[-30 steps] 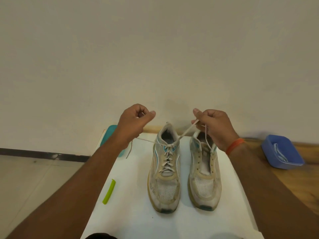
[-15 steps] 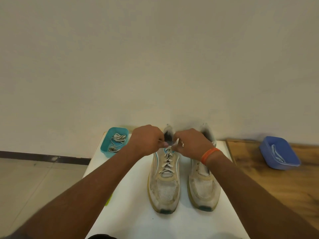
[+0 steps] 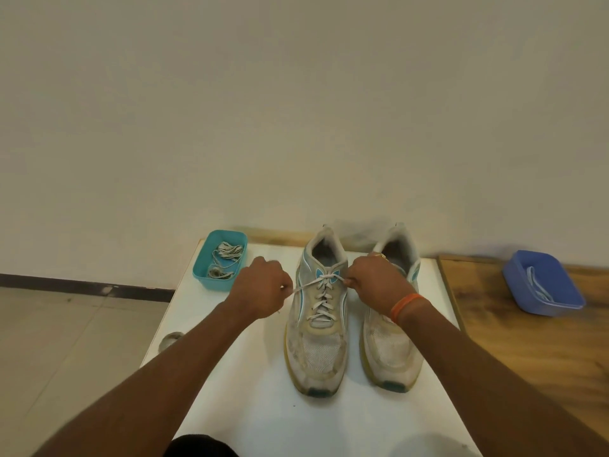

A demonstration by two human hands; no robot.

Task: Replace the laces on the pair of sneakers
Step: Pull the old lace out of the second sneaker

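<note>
Hands: my left hand (image 3: 263,288) and right hand (image 3: 372,282) each grip a lace (image 3: 321,293) end at frame centre.
Change: ends, raised a second ago, now pulled sideways over the left sneaker (image 3: 318,324).
Meaning: knot tightening, I judge; right sneaker (image 3: 392,351) unlaced.

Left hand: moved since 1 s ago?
Yes. The left hand has dropped and closed in beside the laced sneaker, pinching its lace.

both hands fisted, left (image 3: 263,286), right (image 3: 374,282), forearms extended forward
</note>
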